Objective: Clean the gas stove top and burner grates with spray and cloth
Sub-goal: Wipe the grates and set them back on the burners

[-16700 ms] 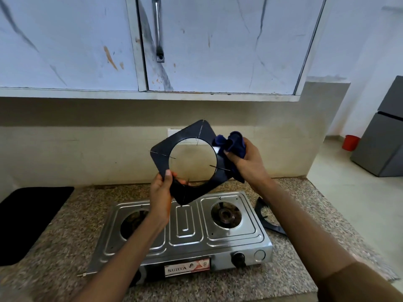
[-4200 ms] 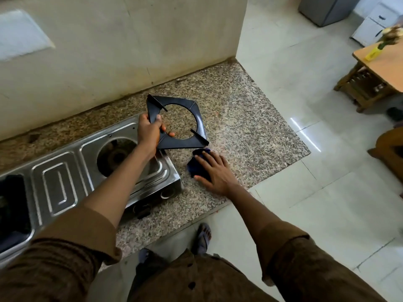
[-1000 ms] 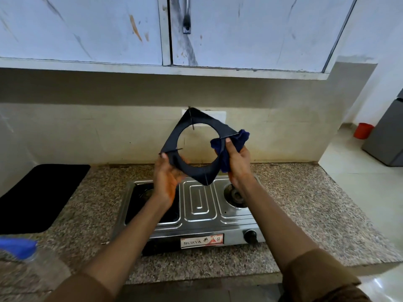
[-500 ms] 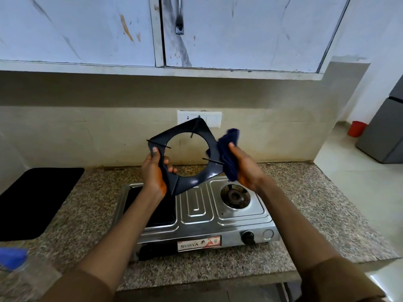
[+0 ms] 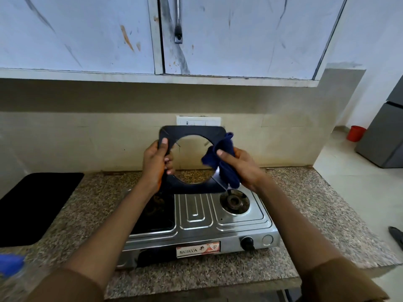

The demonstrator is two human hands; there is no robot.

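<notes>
Holding the burner grate (image 5: 192,132) upright above the gas stove (image 5: 196,219), the left hand (image 5: 156,164) grips its left edge while the right hand (image 5: 242,166) pinches the blue cloth (image 5: 224,162) against its right edge. The right burner is bare, so replacing this grate seems left.

Raised grate (image 5: 192,130) blocks the stove (image 5: 239,223); right countertop (image 5: 322,205) lies open.

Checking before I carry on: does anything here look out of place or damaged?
Only expected disarray: the right burner sits bare while the left hand holds its grate and the right hand wipes with the cloth. Cabinet doors look scuffed.
</notes>
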